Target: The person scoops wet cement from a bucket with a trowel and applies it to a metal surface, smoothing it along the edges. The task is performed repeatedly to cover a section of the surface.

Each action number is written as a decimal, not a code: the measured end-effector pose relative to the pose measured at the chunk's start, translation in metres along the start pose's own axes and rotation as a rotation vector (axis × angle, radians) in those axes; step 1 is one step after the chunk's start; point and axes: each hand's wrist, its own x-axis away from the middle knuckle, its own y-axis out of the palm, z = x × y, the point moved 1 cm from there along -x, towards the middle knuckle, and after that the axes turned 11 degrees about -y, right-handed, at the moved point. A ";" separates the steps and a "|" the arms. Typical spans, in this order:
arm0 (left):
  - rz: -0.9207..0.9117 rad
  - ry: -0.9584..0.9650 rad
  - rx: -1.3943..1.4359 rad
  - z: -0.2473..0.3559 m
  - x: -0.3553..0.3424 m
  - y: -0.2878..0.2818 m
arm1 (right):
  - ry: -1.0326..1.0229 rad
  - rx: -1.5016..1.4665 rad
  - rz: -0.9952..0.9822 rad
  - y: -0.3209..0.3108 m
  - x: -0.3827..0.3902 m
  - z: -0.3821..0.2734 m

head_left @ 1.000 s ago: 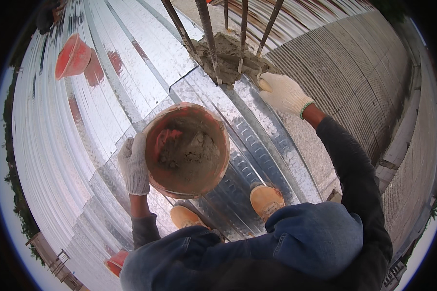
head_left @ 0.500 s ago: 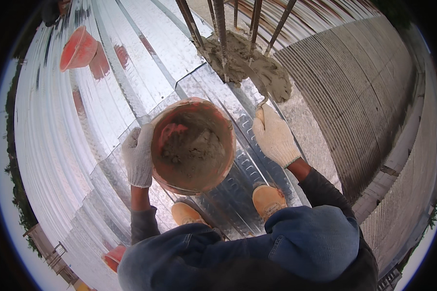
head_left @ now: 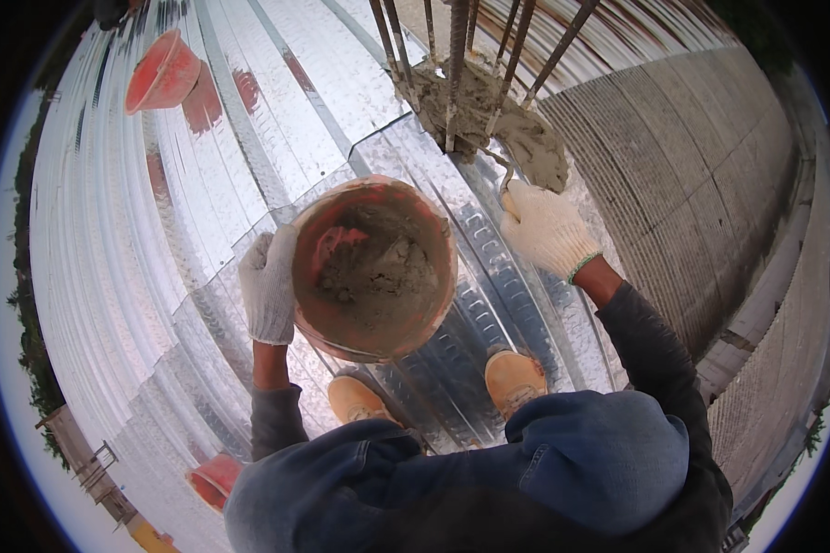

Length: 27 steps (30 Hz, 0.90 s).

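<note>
My left hand [head_left: 269,288], in a white knit glove, grips the rim of a round red bucket [head_left: 444,241] smeared with grey. Wet mortar [head_left: 392,281] lies in the bucket's bottom. My right hand [head_left: 549,229], gloved alike, is closed round the handle of a trowel [head_left: 500,158]. The trowel's blade reaches into a heap of grey mortar [head_left: 537,152] and is partly hidden there. Several upright steel bars [head_left: 456,74] rise out of that heap, just beyond the trowel.
Ribbed metal decking [head_left: 221,175] spreads under my feet and to the left. Another red bucket [head_left: 163,74] lies tipped at the far left, and a red container [head_left: 217,479] sits beside my left leg. At right is a corrugated grey surface [head_left: 673,138].
My right hand and the trowel have shifted a little to the right, and the trowel's blade has turned toward the steel bars. My left hand still holds the bucket's rim.
</note>
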 end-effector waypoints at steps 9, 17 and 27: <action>-0.002 0.018 0.015 0.001 0.000 0.004 | -0.002 -0.061 -0.126 -0.035 0.008 0.013; 0.008 0.031 -0.029 -0.002 -0.001 0.001 | 0.136 -0.206 -0.003 -0.022 0.032 -0.001; -0.013 0.054 -0.037 0.012 0.010 0.013 | 0.232 -0.303 0.062 0.046 0.050 -0.051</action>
